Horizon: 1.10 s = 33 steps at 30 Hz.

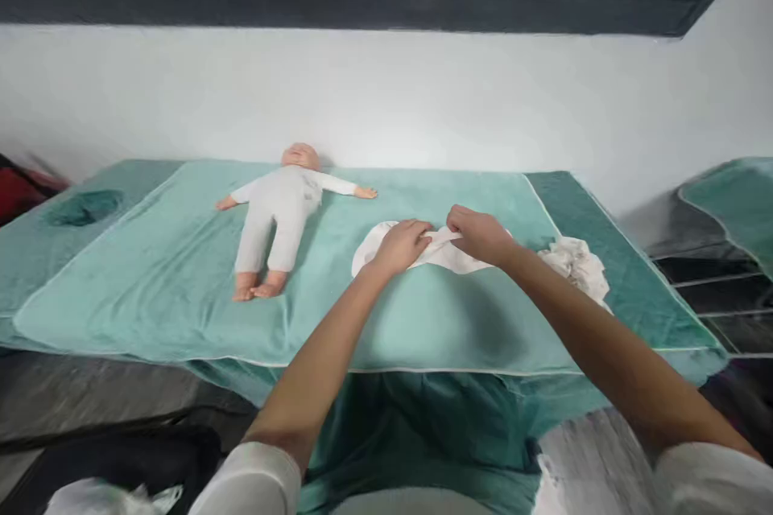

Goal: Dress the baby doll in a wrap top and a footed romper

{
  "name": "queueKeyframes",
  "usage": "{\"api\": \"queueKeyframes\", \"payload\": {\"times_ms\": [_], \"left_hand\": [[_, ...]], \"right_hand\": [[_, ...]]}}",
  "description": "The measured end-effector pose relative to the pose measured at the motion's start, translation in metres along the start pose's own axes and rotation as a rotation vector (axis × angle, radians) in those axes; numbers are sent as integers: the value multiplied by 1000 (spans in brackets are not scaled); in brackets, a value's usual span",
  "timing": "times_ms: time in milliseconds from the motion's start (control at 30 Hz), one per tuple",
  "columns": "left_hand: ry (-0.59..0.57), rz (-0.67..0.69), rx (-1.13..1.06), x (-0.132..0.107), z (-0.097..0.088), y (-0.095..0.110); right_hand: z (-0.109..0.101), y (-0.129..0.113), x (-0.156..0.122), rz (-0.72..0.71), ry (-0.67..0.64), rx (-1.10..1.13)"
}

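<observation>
A baby doll (279, 213) in a white suit lies on its back on a light teal towel (181, 282), arms spread, head toward the wall. To its right a small white cloth (450, 260) lies flat on the towel. My left hand (402, 245) and my right hand (480, 233) both rest on this cloth, fingers curled and pinching its upper fold between them. A crumpled white cloth (576, 264) lies just right of my right forearm.
The towel covers a table with a darker teal cover (628, 273) against a white wall. A dark teal bundle (84, 208) sits at the far left. Another teal-covered surface (733, 201) stands at the right. A dark bag (121, 459) lies on the floor at lower left.
</observation>
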<state>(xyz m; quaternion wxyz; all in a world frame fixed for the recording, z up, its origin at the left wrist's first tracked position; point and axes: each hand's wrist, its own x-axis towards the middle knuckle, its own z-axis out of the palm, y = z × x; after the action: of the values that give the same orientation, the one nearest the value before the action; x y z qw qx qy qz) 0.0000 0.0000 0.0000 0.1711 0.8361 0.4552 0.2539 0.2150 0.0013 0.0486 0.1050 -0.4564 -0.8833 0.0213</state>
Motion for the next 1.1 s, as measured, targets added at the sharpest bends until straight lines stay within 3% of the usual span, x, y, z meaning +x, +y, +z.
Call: {"api": "queueKeyframes", "payload": {"times_ms": [133, 233, 367, 533, 633, 800, 933, 1100], "left_hand": [[-18, 82, -2, -5, -6, 7], [114, 113, 24, -10, -17, 24], [255, 184, 41, -15, -34, 53], [361, 224, 138, -24, -56, 70], [376, 159, 295, -32, -67, 71], [402, -70, 447, -41, -83, 60], [561, -140, 364, -51, -97, 36], [755, -102, 278, -62, -105, 20]], "right_hand": [[-24, 2, -29, 27, 62, -66], [-33, -5, -39, 110, 36, 67], [-32, -23, -38, 131, 24, 326], [-37, -41, -30, 106, 124, 402], [-47, -49, -28, 143, 184, 224], [-67, -54, -30, 277, 363, -138], [-77, -43, -37, 345, 402, -267], [-74, -25, -50, 379, 412, -297]]}}
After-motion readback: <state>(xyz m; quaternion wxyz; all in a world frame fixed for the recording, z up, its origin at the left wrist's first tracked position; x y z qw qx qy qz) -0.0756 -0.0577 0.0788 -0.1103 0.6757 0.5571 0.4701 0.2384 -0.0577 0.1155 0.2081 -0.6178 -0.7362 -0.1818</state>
